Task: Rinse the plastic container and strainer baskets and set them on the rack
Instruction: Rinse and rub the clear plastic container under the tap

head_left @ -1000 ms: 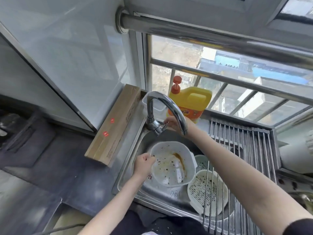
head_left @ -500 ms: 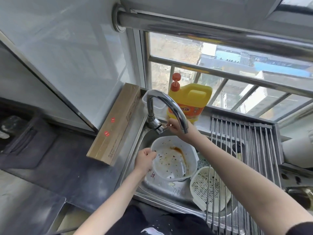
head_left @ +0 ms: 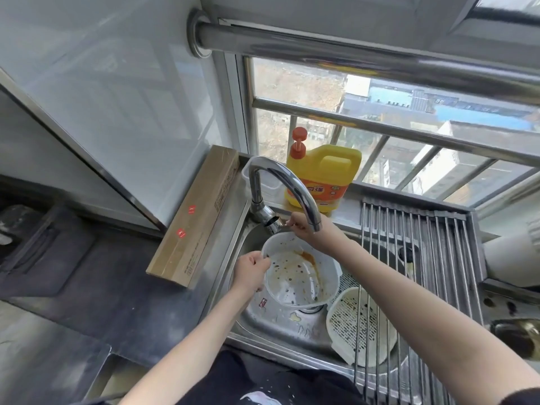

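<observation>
A white plastic container (head_left: 298, 276), stained with brown sauce and specks, is held tilted over the steel sink (head_left: 277, 323). My left hand (head_left: 251, 271) grips its left rim. My right hand (head_left: 306, 226) is closed on the tap handle, just behind the curved faucet (head_left: 292, 182). No water stream shows. A white strainer basket (head_left: 350, 323) lies in the sink at the right, partly under the bars of the roll-up rack (head_left: 423, 247). A second strainer's edge (head_left: 347, 280) peeks out behind the container.
A yellow detergent bottle (head_left: 324, 173) with a red pump stands on the sill behind the faucet. A long cardboard box (head_left: 198, 214) leans along the sink's left edge. Dark countertop (head_left: 102, 282) lies to the left. A white cylinder (head_left: 514, 255) sits right of the rack.
The container has been lifted and tilted up toward the faucet. My right hand stays at the tap handle, my left on the rim.
</observation>
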A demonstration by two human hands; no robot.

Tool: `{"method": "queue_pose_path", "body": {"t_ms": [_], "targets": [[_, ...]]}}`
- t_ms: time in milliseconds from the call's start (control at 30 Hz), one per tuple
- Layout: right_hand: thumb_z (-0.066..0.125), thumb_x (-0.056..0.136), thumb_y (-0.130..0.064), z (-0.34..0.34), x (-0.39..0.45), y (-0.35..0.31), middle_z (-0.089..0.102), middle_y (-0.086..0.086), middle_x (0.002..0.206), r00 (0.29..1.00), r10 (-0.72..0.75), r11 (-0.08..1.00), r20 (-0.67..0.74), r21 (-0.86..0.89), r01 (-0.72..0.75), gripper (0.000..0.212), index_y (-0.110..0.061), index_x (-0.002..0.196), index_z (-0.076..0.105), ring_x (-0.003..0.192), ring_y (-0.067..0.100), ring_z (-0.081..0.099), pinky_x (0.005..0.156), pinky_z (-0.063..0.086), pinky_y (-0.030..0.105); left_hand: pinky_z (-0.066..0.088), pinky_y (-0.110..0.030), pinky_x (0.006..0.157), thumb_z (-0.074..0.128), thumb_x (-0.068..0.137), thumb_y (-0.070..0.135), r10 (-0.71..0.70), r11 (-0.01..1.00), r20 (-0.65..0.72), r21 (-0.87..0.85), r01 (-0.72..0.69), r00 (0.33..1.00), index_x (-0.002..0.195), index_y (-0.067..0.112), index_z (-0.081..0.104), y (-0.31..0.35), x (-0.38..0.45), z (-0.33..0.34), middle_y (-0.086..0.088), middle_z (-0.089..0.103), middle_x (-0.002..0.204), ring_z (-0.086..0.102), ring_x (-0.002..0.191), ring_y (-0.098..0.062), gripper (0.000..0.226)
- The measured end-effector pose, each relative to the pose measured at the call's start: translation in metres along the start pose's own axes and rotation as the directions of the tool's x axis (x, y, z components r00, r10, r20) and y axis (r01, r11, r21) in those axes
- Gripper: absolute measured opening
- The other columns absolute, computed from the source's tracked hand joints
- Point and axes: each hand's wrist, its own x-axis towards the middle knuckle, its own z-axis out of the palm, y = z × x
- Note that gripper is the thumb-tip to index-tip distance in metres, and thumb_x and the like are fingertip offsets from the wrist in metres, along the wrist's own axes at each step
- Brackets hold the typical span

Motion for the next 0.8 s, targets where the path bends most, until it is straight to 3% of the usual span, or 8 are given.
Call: {"method": "queue_pose_path", "body": {"t_ms": [233,400,500,667,800], "targets": [[0.056,0.094,-0.018,-0.001,0.002,0.005,0.068,0.005,0.103,0.999,-0.002,1.0,0.052,-0.012,0.002,0.016,-0.009,0.103,0.067,0.096,0.022,0.061,0.079,0.047,0.029,0.022,-0.018,0.038,0.053,0.086,0.003,0.003,1.0,0.034,-0.007,-0.003,0.999,0.06,0.018,0.03,-0.002,0.005,0.004,0.002,0.024,0.056,0.021,0.049,-0.012,0.038],[0.051,0.097,-0.023,-0.012,-0.012,0.017,0.067,-0.001,0.118,0.953,0.277,0.928,0.125,0.222,-0.299,0.026,-0.021,0.12,0.065,0.109,0.018,0.06,0.097,0.048,0.04,0.024,-0.017,0.039,0.054,0.086,0.006,0.033,0.999,0.112,0.002,-0.033,0.993,0.058,0.022,0.03,-0.001,0.01,0.005,0.003,0.025,0.057,0.023,0.05,-0.011,0.041],[0.046,0.1,-0.025,-0.018,-0.043,0.028,0.062,0.001,0.127,0.912,0.405,0.878,0.072,0.249,-0.409,0.033,-0.019,0.13,0.057,0.114,0.017,0.058,0.096,0.047,0.034,0.029,-0.016,0.039,0.052,0.088,0.007,0.018,0.999,0.162,0.037,-0.024,0.987,0.058,0.022,0.033,-0.004,0.01,0.011,0.005,0.029,0.056,0.027,0.05,-0.009,0.039],[0.038,0.099,-0.046,-0.019,-0.085,0.034,0.064,0.002,0.119,0.838,0.539,0.828,0.09,0.128,-0.546,0.044,-0.018,0.128,0.055,0.105,0.02,0.061,0.089,0.052,0.038,0.029,-0.016,0.034,0.053,0.088,0.003,-0.027,0.997,0.204,-0.064,0.041,0.979,0.067,0.015,0.042,-0.014,0.014,0.016,-0.003,0.038,0.06,0.033,0.05,-0.012,0.026],[0.039,0.097,-0.048,-0.012,-0.097,0.026,0.062,0.005,0.085,0.816,0.576,0.807,0.047,0.129,-0.577,0.042,-0.01,0.093,0.056,0.071,0.021,0.056,0.068,0.05,0.039,0.03,-0.016,0.032,0.054,0.09,0.004,-0.052,0.993,0.2,-0.097,0.073,0.978,0.061,0.018,0.037,-0.015,0.014,0.019,0.0,0.037,0.055,0.034,0.045,-0.012,0.036]]}}
